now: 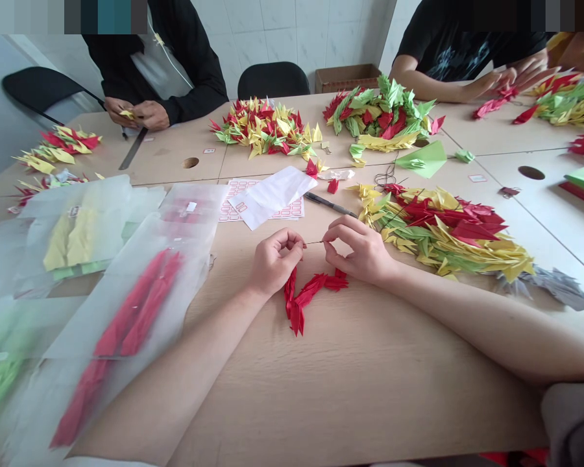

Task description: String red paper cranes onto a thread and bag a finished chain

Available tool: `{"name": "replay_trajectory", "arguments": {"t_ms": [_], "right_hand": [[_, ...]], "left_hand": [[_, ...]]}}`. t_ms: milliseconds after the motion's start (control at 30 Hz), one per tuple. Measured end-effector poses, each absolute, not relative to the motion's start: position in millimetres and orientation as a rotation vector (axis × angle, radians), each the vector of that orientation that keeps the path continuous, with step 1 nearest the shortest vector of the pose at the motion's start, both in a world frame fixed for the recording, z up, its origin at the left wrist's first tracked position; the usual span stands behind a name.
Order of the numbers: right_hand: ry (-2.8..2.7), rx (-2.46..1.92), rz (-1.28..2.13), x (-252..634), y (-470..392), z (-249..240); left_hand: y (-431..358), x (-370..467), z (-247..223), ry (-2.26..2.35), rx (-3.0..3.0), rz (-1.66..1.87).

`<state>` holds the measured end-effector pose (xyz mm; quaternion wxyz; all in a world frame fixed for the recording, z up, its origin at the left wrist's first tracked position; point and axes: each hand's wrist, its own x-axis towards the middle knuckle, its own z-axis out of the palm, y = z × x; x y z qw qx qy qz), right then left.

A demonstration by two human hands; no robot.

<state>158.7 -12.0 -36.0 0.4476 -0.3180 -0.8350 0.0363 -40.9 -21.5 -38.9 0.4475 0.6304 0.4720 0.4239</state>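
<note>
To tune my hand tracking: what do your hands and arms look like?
The left hand and right hand are ungloved, with no ring or watch visible. Both forearms are bare; greyish cloth, probably a sleeve, shows near the right elbow.

No legible txt or nos.

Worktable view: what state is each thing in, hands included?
Left hand: pinching dark strand
Right hand: pinching dark strand
Dark strand: straight, between hands
Red folded paper: zigzagged
Black pen: lying flat
White paper: overlapping label sheets
Frosted sleeve: flat, red strips inside
Cardboard box: open
</note>
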Motion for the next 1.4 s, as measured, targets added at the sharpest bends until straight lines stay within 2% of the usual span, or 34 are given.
{"name": "replay_trajectory", "arguments": {"t_ms": [433,733,1033,1400], "right_hand": [[-1.995,-0.831,0.198,157.6,-14.0,-33.7],[-2.036,-0.897,0.332,158.8,-12.5,-35.6],[-2.133,-0.869,0.34,159.7,-14.9,-35.0],[-2.086,-0.845,0.332,158.2,-17.6,-32.0]], "left_hand": [[-19.5,-39.7,-42.3,1.238,1.585,1.04],[-22.7,-44.4,-35.4,0.862,1.31,1.004],[-20.7,-36.0,-41.4,1.026,1.483,1.181],[-21.1,-36.5,-43.1,1.048,1.524,1.08]]}}
